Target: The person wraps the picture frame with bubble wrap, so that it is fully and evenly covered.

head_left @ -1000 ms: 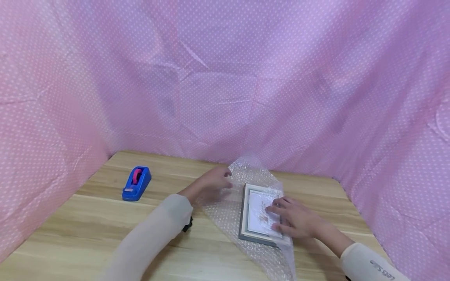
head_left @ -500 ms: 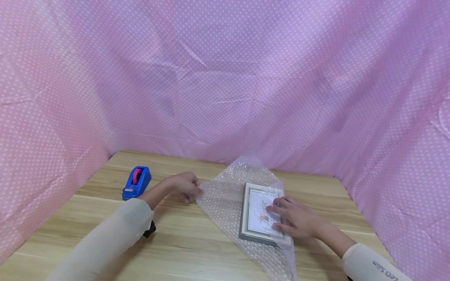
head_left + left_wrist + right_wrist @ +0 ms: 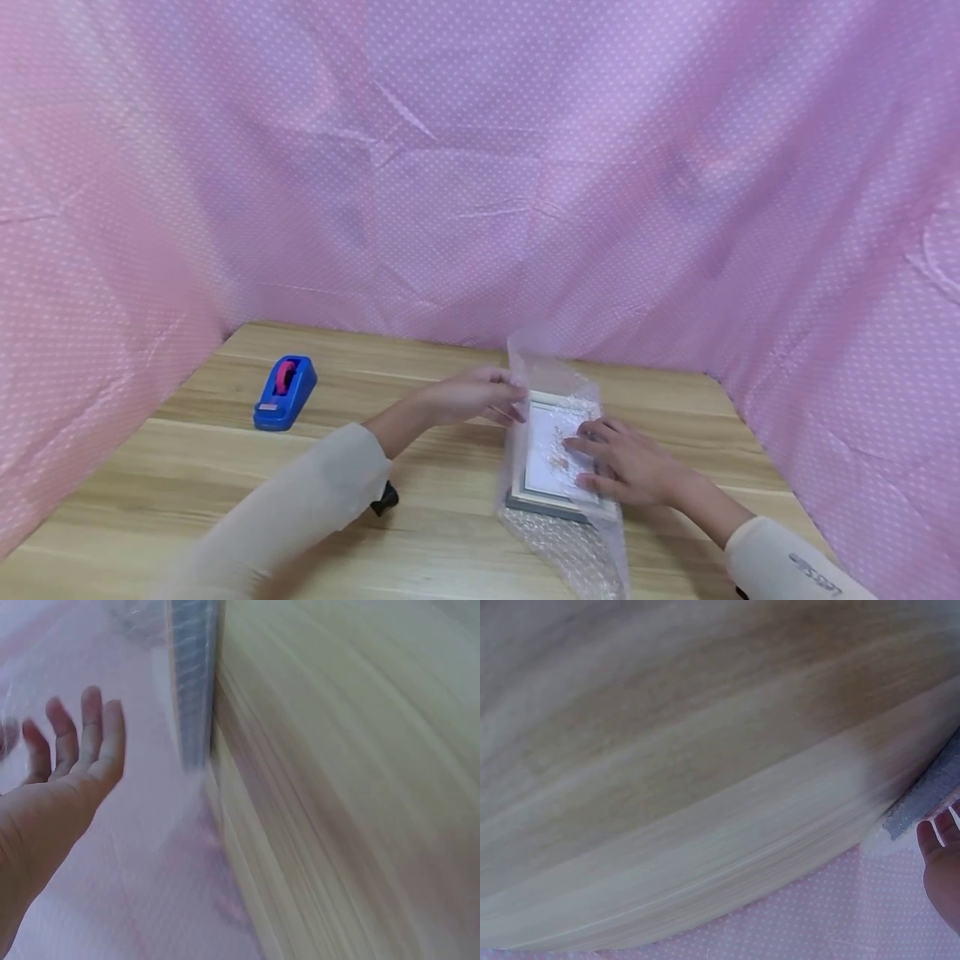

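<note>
A picture frame (image 3: 555, 471) with a pale border and a white print lies face up on a sheet of bubble wrap (image 3: 558, 546). The right hand (image 3: 630, 467) rests on the frame's right side, fingers spread over a folded flap of the wrap. At the frame's left edge, the left hand (image 3: 472, 396) pinches the left part of the wrap, which stands raised there. The left wrist view shows the left hand's fingers (image 3: 90, 727) beside the frame's grey edge (image 3: 195, 682). In the right wrist view, the right hand (image 3: 945, 870) shows only partly, at the frame's grey side (image 3: 930, 787).
On the left of the wooden table (image 3: 225, 500) stands a blue tape dispenser (image 3: 285, 393) with a pink core. Pink dotted cloth (image 3: 465, 208) hangs behind the table and along both sides.
The left hand first moved left to the wrap's left corner, then came back right to the frame, lifting that side of the wrap. The right hand stays on the frame.
</note>
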The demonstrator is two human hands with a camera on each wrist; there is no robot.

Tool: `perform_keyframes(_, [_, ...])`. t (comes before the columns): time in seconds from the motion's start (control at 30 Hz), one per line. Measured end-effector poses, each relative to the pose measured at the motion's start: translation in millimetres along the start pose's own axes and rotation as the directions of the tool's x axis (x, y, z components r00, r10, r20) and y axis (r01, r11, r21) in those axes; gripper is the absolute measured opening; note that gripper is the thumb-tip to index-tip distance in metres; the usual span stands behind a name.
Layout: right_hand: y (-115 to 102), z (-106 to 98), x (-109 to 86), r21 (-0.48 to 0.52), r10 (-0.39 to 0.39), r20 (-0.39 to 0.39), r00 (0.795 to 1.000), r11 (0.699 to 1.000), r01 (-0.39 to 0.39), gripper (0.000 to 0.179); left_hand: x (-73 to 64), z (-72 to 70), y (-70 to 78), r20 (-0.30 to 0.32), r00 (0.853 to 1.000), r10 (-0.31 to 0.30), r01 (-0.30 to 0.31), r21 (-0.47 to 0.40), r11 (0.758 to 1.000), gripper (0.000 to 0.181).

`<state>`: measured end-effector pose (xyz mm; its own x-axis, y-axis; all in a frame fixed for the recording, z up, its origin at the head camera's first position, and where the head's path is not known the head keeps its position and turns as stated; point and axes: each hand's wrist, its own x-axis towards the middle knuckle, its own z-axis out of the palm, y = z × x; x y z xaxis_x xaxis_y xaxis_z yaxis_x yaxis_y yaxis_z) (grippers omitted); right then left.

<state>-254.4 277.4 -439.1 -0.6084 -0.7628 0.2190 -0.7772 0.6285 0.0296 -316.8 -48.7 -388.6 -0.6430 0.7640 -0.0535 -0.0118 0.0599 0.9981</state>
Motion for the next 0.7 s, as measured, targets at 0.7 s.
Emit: perform_keyframes(0.7, [3, -2, -4.3, 0.217, 0.017, -0.069, 0.997, 0.976, -0.001, 0.022, 58.6, 56.9, -24.4, 0.108, 0.994, 0.0, -0.062, 0.574, 0.817, 0.022])
